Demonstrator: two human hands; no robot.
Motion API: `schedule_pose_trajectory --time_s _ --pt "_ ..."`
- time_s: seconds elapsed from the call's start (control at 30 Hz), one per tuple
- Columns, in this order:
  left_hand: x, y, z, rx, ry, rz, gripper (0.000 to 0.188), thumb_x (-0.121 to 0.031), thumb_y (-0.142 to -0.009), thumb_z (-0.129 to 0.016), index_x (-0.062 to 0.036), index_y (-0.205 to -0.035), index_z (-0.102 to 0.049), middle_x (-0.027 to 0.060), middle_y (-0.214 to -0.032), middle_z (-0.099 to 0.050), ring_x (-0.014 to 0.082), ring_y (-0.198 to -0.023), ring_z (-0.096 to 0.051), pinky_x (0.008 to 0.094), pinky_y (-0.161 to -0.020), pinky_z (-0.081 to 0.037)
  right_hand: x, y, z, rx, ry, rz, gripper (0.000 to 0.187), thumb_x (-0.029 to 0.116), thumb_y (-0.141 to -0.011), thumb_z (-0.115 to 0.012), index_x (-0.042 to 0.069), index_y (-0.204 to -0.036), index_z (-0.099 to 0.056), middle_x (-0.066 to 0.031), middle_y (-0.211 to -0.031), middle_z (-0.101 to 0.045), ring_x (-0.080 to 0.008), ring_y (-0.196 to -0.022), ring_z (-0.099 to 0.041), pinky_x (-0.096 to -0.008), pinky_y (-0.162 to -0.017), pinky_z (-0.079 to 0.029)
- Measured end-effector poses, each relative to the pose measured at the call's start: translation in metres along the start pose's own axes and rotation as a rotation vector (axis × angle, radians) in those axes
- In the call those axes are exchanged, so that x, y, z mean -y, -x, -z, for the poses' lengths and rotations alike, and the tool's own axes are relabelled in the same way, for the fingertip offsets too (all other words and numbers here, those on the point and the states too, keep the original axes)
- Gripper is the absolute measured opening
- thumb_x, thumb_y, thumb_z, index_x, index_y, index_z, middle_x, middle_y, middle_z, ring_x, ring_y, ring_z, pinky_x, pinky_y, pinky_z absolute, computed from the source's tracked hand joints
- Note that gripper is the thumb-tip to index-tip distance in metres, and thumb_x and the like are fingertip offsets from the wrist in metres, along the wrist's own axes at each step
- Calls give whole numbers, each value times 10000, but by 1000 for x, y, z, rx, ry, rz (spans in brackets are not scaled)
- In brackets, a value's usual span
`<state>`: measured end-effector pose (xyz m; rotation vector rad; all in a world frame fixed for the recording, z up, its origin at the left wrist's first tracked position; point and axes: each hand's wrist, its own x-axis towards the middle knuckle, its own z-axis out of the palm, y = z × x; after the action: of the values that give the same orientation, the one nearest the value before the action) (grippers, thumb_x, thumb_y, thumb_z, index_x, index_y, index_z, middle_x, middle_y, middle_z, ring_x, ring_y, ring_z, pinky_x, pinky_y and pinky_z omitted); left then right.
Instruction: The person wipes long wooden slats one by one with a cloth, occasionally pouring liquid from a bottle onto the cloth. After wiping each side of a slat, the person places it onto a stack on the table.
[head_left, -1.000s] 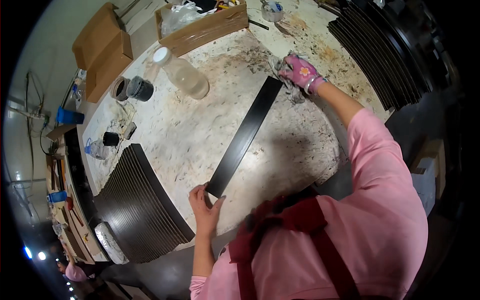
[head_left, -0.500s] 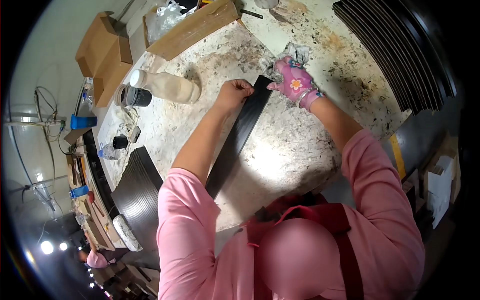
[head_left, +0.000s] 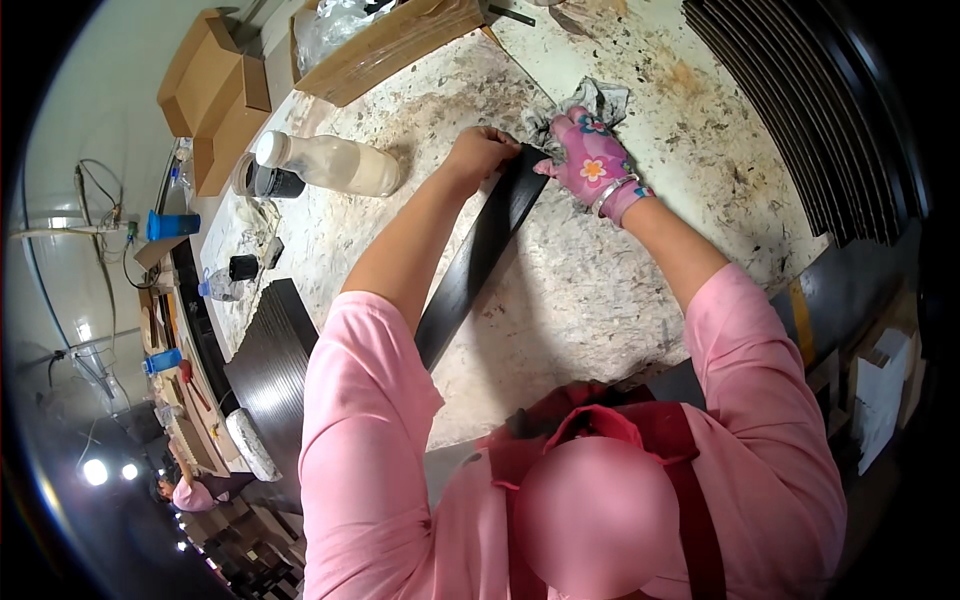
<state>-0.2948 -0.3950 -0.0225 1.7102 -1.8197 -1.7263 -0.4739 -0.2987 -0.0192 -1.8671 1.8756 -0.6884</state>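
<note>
a long, flat, black strip slants over the stained white table.
the bare left hand pinches its far end; the pink-gloved right hand holds a crumpled grey cloth just beside. wide tabletop parts strip from black ridged stack.

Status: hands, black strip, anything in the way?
Bare left hand at far end of long, flat black strip. Pink floral-gloved right hand beside that end, on crumpled grey rag. Strip slants across stained white table; pink left sleeve hides near end.
</note>
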Motion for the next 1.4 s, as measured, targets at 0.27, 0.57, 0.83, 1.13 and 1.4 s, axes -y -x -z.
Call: schedule_pose_trajectory --time_s 0.27,0.57,0.83,1.13,1.4 --pt "23 6 5 28 347 -34 108 -146 -905 -609 -44 -904 -643 19 -750 -621 107 -612 -573 219 -525 -441 -7 -1 1 55 -44 -7 567 326 -739 -777 16 -1148 -535 -216 -1186 -508 -411 -1032 -560 -438 -857 -479" --pt "16 17 -12 -258 104 -301 163 -157 -887 -620 5 -877 -636 66 -757 -651 137 -596 -567 284 -566 -454 -53 -19 -52 -24 -239 82 498 274 -787 -755 25 -1135 -500 -137 -1149 -453 -325 -967 -544 -378 -851 -492" --pt "159 242 66 -631 -252 -184 220 -186 -895 -625 7 -999 -643 88 -856 -639 149 -776 -598 281 -658 -478 -59 -10 -37 -136 -113 122 524 423 -828 -665 66 -1196 -556 -240 -1341 -469 -396 -1180 -512 -419 -980 -424" --pt "212 329 -38 -854 -425 -201 633 -170 -666 -818 -11 -1213 -541 166 -1203 -522 345 -1130 -480 414 -953 -407 75 41 -59 -191 89 849 314 301 -871 -602 86 -1101 -596 -143 -1061 -602 -314 -988 -600 -400 -848 -506" --pt "197 340 -29 -810 -199 -186 440 -243 -818 -711 13 -1148 -572 147 -1002 -609 294 -929 -578 370 -823 -461 -60 -44 18 57 -132 -204 520 357 -851 -644 45 -1256 -548 -184 -1120 -627 -276 -995 -606 -339 -890 -463"
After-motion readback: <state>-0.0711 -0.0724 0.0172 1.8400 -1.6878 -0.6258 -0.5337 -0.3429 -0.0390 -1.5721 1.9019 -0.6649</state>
